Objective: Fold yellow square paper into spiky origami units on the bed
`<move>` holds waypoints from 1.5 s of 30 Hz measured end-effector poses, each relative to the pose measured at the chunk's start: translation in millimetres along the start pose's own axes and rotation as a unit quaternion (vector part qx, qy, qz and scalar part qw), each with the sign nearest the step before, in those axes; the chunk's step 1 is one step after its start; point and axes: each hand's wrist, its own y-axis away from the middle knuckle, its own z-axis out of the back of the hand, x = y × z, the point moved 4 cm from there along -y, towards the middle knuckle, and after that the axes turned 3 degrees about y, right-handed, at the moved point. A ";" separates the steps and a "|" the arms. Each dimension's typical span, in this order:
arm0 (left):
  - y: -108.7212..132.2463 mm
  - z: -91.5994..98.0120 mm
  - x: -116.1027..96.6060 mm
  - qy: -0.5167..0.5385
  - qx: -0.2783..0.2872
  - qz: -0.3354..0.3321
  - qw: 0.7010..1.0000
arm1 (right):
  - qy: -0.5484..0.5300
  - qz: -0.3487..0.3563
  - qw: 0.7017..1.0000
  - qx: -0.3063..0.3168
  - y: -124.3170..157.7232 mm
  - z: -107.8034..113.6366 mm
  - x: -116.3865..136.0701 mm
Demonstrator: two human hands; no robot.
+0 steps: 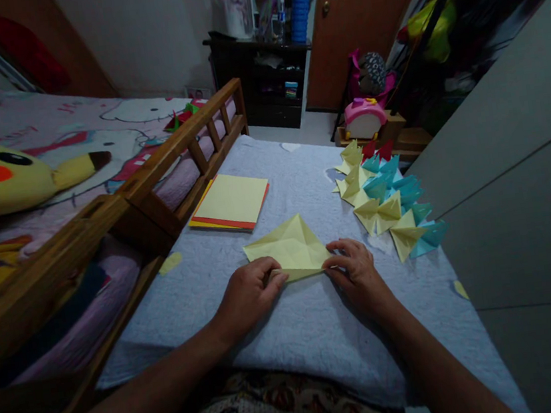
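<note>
A pale yellow sheet of origami paper (293,244) lies on the blue cloth in front of me, creased, with its near edge folded over. My left hand (255,286) pinches the near left part of that fold between thumb and fingers. At the other end of the fold, my right hand (356,267) grips the paper's right corner, thumb below and fingers above. Beyond the paper to the left sits a stack of square paper (232,198), pale yellow on top with orange and red edges showing. Folded yellow paper pieces (369,212) stand in rows at the right.
Beside the yellow pieces are several folded blue pieces (407,190) and red ones (378,151). A wooden rail (182,147) borders the left side, with a yellow plush toy (0,176) on the bed behind it. A pale cabinet (517,170) stands close on the right.
</note>
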 end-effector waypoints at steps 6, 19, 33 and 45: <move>-5.0 -3.6 1.3 -0.042 -0.030 -0.007 0.999 | -0.010 -0.021 0.999 0.027 -2.2 3.0 1.6; -11.0 -4.8 9.5 -0.200 -0.076 -0.035 0.976 | -0.005 -0.086 0.996 0.023 -5.1 1.1 2.0; -13.2 -11.2 16.0 -0.232 -0.082 -0.016 0.969 | -0.019 -0.104 0.994 0.017 -6.2 0.8 1.1; -12.3 -9.5 7.0 -0.253 -0.095 -0.040 0.962 | -0.013 -0.110 0.994 0.025 -6.2 1.9 2.7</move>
